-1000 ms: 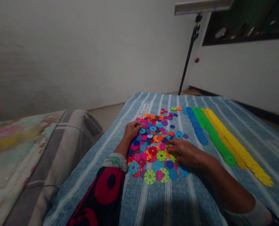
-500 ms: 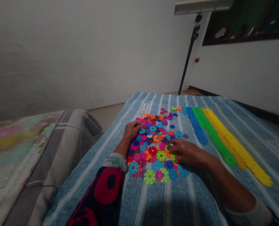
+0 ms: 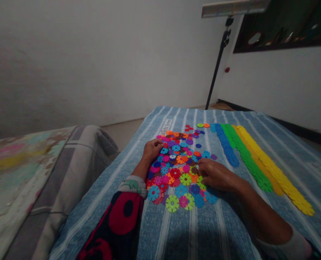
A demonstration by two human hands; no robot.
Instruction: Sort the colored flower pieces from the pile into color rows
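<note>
**Right hand [image 3: 216, 175] draws in, baring discs [image 3: 175, 173]**

The discs sprawl between the hands on striped cloth [image 3: 155, 234]. The right hand's fingers have curled nearly together, exposing more of a lime disc [image 3: 201, 183]; any grip cannot be told. Farther, the left hand [image 3: 152, 150] rests, fingers bent, hold unclear. Beyond, print [image 3: 166, 126] reads "With love".

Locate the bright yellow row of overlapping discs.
In the head view, the bright yellow disc row is the rightmost on the blue striped cloth, beside the orange-yellow disc row.

Open cloth [image 3: 155, 234] fronts the disc pile [image 3: 175, 174]; left hand [image 3: 151, 150] and right hand [image 3: 216, 175] bar its sides.
</note>
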